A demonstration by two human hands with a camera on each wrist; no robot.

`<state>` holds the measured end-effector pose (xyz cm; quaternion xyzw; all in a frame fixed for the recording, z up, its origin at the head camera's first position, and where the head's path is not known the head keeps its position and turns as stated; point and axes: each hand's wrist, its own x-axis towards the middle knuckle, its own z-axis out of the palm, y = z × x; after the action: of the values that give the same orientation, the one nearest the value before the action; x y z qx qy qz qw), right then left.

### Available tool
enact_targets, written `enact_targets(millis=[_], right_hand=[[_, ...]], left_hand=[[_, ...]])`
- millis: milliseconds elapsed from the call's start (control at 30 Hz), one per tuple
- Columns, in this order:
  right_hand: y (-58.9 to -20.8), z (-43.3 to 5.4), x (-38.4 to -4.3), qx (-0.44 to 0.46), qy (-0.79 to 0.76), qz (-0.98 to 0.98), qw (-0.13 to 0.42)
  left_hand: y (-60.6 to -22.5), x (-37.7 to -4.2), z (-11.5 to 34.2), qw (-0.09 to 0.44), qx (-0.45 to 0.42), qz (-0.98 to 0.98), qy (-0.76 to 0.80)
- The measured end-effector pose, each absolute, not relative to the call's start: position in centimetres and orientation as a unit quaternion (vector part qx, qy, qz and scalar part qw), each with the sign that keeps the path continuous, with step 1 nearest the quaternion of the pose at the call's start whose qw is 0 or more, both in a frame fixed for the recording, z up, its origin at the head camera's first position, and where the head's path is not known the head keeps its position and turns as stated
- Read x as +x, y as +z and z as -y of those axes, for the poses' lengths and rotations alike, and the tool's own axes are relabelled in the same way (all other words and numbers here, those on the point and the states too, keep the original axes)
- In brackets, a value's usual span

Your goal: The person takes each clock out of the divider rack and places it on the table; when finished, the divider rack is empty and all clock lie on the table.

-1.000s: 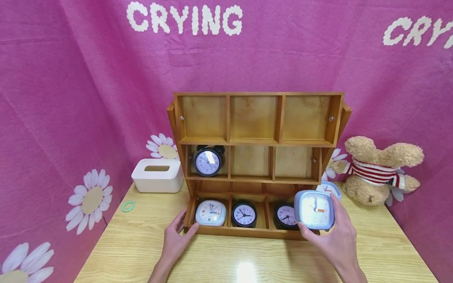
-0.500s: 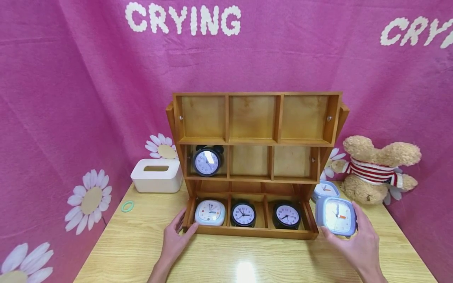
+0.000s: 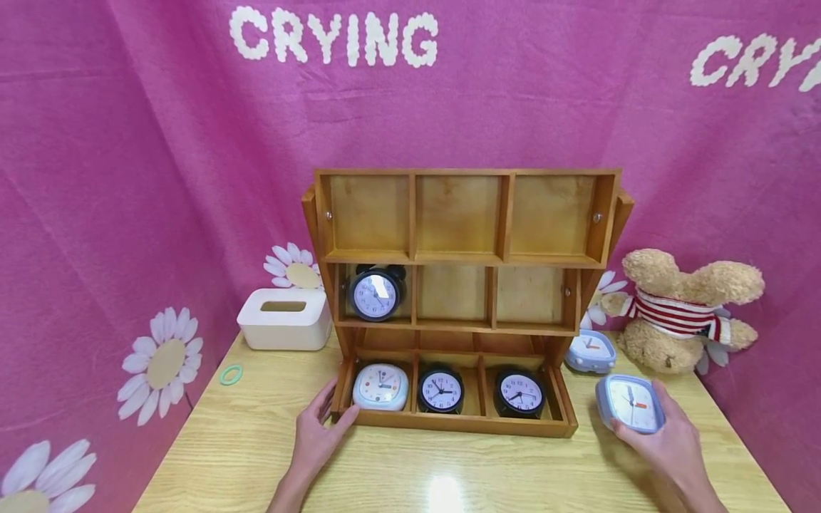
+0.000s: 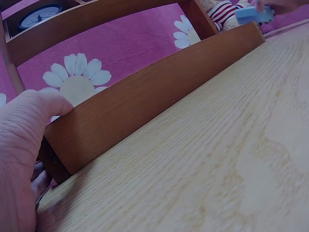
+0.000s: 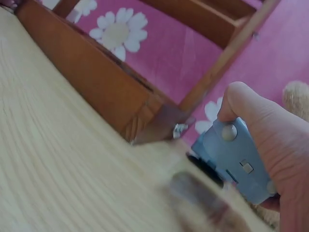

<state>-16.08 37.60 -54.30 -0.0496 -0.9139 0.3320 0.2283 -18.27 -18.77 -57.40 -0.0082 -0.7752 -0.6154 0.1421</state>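
Your right grip (image 3: 673,436) pinches a pale-blue rounded-square clock (image 3: 631,405), its white face tilted up, at four o'clock from the brown wooden three-tier shelf (image 3: 462,424). A second pale-blue clock (image 3: 590,349) rests on the light wood-grain bench (image 3: 513,470), toward eleven o'clock from yours. Your left grip (image 3: 317,424) holds the shelf's near corner at eight o'clock.
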Motion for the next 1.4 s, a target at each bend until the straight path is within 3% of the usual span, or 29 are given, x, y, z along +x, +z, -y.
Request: enact_targets(millis=[267, 733, 1133, 1400], right_hand=[[-55.8, -38.6, -17.2, -0.078, 0.333, 0.925, 0.164], [-57.1, -38.7, -18.1, -0.098, 0.337, 0.923, 0.158], [-56.8, -37.9, -17.4, -0.1, 0.354, 0.906, 0.209], [-54.6, -36.2, -16.8, -0.088, 0.383, 0.864, 0.314]], left_hand=[[-57.7, -18.4, 18.8, 0.142, -0.005, 0.777, -0.614], [-57.6, -18.3, 18.9, 0.139, -0.002, 0.776, -0.615], [-57.6, -18.2, 18.9, 0.135, -0.004, 0.776, -0.616], [-57.8, -18.4, 18.9, 0.139, 0.003, 0.782, -0.607]])
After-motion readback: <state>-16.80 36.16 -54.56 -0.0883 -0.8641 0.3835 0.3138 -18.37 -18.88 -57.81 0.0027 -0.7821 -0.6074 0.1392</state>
